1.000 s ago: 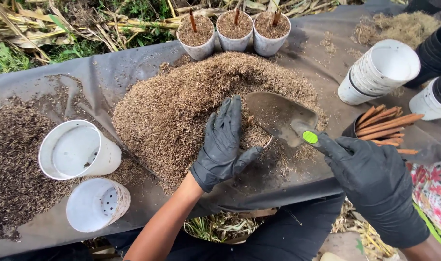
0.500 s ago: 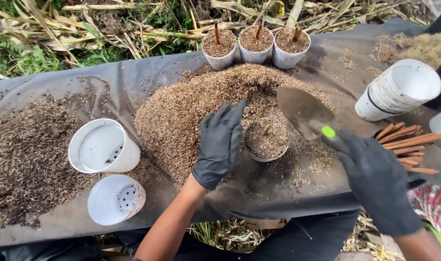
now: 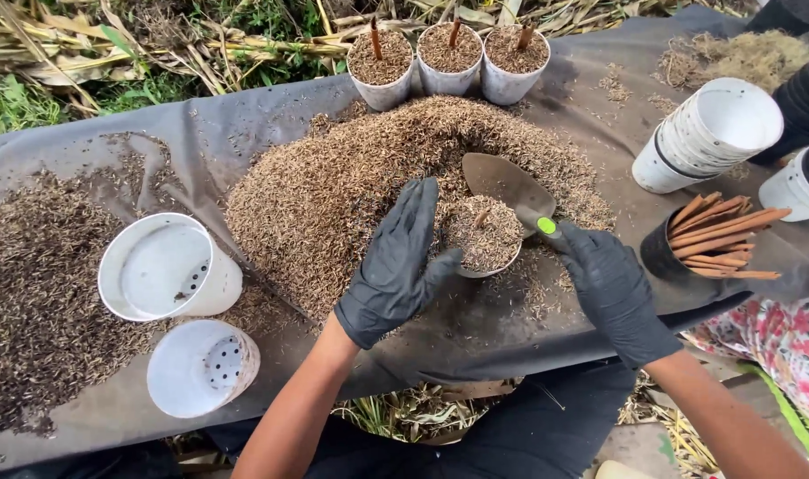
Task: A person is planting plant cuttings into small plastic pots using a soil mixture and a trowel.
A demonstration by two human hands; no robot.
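No pkgs, no labels, no signs, no screens in view, just loose stuff on the sheet

A heap of husk mix (image 3: 333,195) is filling the middle of the grey sheet (image 3: 200,133). At twelve o'clock, three filled white pots (image 3: 449,58) are blocking the far edge. At three o'clock, stacked white pots (image 3: 706,133) and a black pot of brown sticks (image 3: 719,235) are crowding the right. At eight o'clock, two empty white pots (image 3: 183,319) are lying on their sides. Bare sheet is showing at ten o'clock and at six o'clock.

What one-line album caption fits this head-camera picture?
Black-gloved left hand steadies a small white pot filled with husks while the right hand holds a metal trowel over the brown husk heap.
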